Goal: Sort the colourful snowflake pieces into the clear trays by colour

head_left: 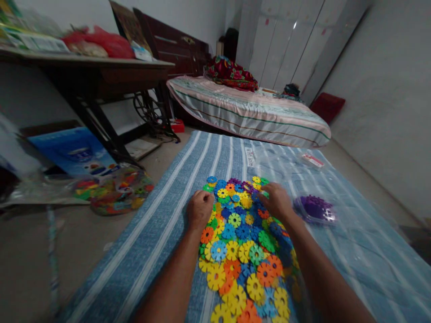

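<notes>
A long pile of notched plastic interlocking discs (pixel 235 219) in yellow, blue, green, orange and purple lies on a blue striped cloth. My left hand (pixel 201 208) rests at the pile's left edge, its fingers curled in; anything inside them is hidden. At the far right of the pile, my right hand (pixel 278 199) reaches in with thumb and fingers bent together around a green disc (pixel 266 194). What the fingertips grip is not clear. Purple discs (pixel 247 186) lie just beyond. To the right of that hand stands a clear plastic tub (pixel 332 217) holding purple discs.
The striped cloth (pixel 168 224) covers the work surface, with clear plastic sheeting over its right side. A "With love" label (pixel 250 157) and a small red-and-white packet (pixel 312 160) lie farther back. A bed (pixel 252 110) stands beyond, a sewing-machine table (pixel 101 67) at left.
</notes>
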The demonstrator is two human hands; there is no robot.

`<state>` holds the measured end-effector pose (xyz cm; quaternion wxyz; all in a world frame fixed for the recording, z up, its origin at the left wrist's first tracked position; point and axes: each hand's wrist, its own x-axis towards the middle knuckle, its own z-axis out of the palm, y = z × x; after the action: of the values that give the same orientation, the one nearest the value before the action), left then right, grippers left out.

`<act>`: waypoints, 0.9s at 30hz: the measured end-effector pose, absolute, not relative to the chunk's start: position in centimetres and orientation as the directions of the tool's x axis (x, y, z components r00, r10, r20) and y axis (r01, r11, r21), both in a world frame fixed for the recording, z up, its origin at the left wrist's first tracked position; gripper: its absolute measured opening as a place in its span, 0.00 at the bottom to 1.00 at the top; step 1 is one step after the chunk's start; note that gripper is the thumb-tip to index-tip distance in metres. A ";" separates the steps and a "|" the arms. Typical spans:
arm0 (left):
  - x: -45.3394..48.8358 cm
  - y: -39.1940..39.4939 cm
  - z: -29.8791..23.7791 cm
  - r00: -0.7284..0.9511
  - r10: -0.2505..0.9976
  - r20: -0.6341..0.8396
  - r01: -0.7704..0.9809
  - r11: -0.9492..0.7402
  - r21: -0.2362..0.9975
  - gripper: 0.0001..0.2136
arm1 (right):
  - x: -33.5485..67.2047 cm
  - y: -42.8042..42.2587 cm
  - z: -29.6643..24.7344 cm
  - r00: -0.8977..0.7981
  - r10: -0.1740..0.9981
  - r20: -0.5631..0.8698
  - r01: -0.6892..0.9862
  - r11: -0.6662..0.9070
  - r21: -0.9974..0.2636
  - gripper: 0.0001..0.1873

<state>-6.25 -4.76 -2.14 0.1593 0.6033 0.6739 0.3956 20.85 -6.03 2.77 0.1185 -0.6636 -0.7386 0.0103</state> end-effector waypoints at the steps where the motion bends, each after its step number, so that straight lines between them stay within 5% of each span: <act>1: -6.3 -4.8 -2.2 -0.222 0.939 0.263 0.685 -0.042 0.727 0.08 | 19.9 -5.1 2.7 -0.115 0.985 0.132 0.976 0.137 -0.172 0.15; 8: -6.2 -4.9 -2.2 -0.233 0.935 0.268 0.678 -0.042 0.734 0.09 | 17.2 -1.2 1.9 -0.078 0.997 -0.007 0.986 0.076 -0.147 0.18; 16: -6.1 -4.9 -2.1 -0.226 0.939 0.261 0.679 -0.040 0.733 0.08 | 18.7 -2.5 0.2 -0.160 0.984 0.084 0.966 0.174 -0.192 0.17; 21: -6.2 -4.7 -2.1 -0.227 0.939 0.257 0.677 -0.037 0.735 0.08 | 20.7 -4.6 0.4 -0.130 0.967 0.219 0.956 0.181 -0.232 0.23; 27: -6.1 -4.7 -2.2 -0.224 0.940 0.258 0.678 -0.039 0.734 0.08 | 27.3 -8.7 2.3 0.035 0.788 0.615 0.959 0.147 -0.242 0.17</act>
<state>-6.15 -4.66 -2.19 0.1640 0.6007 0.6733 0.3986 27.31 -8.73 2.30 0.3282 -0.6401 -0.6824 -0.1302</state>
